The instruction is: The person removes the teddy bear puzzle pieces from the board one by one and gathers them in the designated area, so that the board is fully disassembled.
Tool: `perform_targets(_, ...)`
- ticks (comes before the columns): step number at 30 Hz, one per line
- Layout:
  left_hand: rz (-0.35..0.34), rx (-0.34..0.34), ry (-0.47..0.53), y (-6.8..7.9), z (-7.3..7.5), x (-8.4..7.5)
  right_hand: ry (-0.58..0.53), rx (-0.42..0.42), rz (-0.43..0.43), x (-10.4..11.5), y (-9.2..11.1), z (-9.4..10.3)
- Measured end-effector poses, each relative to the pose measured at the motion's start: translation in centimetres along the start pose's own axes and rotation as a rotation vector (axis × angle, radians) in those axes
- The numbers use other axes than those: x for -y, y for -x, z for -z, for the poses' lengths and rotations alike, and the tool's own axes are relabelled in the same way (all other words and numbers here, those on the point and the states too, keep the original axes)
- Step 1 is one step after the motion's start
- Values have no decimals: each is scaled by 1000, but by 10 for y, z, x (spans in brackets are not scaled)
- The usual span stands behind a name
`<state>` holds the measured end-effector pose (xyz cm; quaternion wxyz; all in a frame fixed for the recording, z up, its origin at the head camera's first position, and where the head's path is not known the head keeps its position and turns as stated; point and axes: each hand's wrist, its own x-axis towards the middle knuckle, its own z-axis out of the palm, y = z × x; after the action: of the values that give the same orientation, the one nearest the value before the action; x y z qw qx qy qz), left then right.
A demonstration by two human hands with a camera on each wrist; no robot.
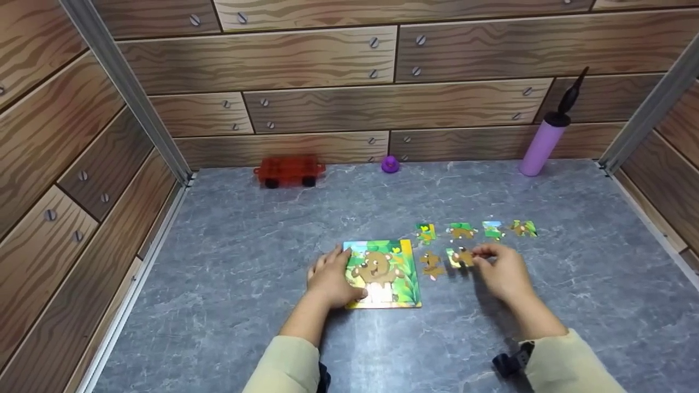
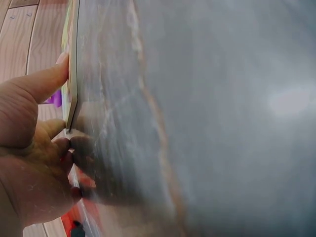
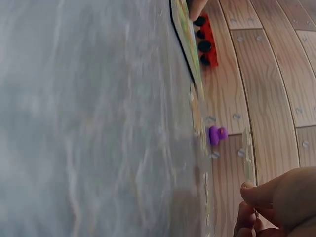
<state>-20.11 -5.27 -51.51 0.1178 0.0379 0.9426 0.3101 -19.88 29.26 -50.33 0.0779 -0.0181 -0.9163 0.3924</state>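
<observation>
A square puzzle board [image 1: 407, 286] with a brown cartoon bear on a green background lies flat on the table. My left hand [image 1: 327, 281] rests along its left edge, thumb [image 2: 54, 79] on the top face and the other fingers spread by the side. To the board's right, my right hand [image 1: 503, 272] pinches a puzzle piece [image 1: 457, 257] between thumb and fingertips. In the right wrist view that piece [image 3: 248, 155] stands up from the fingers, above the tabletop. A loose brown bear piece [image 1: 431, 263] lies between the board and the held piece.
Several more pieces, among them a green and brown one [image 1: 462, 230], lie in a row behind the right hand. Along the back wall stand a red toy wagon [image 1: 289, 170], a small purple duck [image 1: 390, 164] and a purple hand pump [image 1: 542, 146]. Wood-patterned walls enclose the table.
</observation>
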Motion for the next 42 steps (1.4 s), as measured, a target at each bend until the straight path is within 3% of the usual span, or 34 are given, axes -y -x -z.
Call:
perform_targets(15, 0, -2, 4, 0, 0, 0, 60, 77, -59, -28, -4, 10)
perform_targets(42, -4, -6, 0, 0, -1, 1, 81, 119, -103, -30, -7, 9)
